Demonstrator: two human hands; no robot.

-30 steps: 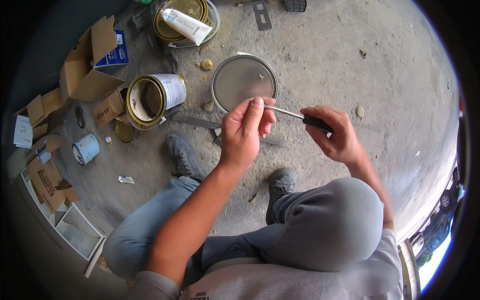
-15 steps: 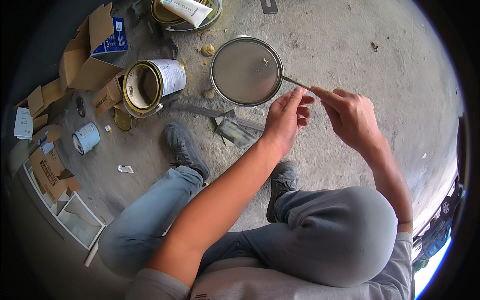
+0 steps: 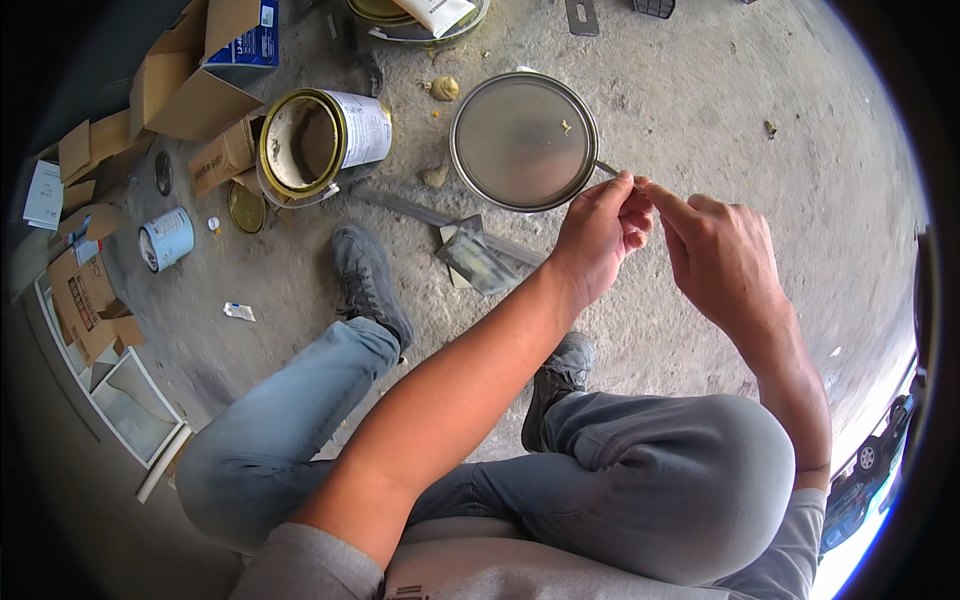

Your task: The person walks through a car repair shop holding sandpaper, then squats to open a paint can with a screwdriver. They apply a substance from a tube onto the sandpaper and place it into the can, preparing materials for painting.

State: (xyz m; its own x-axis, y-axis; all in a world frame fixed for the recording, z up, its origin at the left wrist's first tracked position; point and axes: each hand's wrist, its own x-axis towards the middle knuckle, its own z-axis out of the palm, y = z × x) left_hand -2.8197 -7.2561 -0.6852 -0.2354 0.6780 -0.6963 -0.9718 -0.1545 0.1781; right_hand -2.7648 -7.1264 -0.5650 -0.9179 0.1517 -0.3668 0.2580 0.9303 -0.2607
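Observation:
A round metal can [image 3: 525,145] with a flat grey lid stands on the floor in front of me, a small pale scrap on its top. Against the right side of its rim rests the tip of a thin metal rod-like tool [image 3: 606,168]; its exact kind I cannot make out. My left hand [image 3: 598,245] pinches the tool between thumb and fingers, close to the rim. At the tool's outer end, my right hand [image 3: 722,250] is closed on it, index finger stretched along it and touching the left fingertips. The fingers hide most of the tool.
An opened tin [image 3: 368,130] lies tipped at the left, near cardboard boxes [image 3: 190,85] and a small blue can [image 3: 167,240]. Flat scraper plates [image 3: 478,258] and a metal strip [image 3: 400,205] lie before my shoes [image 3: 368,280]. Another tin [image 3: 470,35] holds a white tube [image 3: 437,14].
The view has shifted slightly. Both hands are closer together, the left fingers more curled, and less of the tool shows. Its tip remains at the can's rim.

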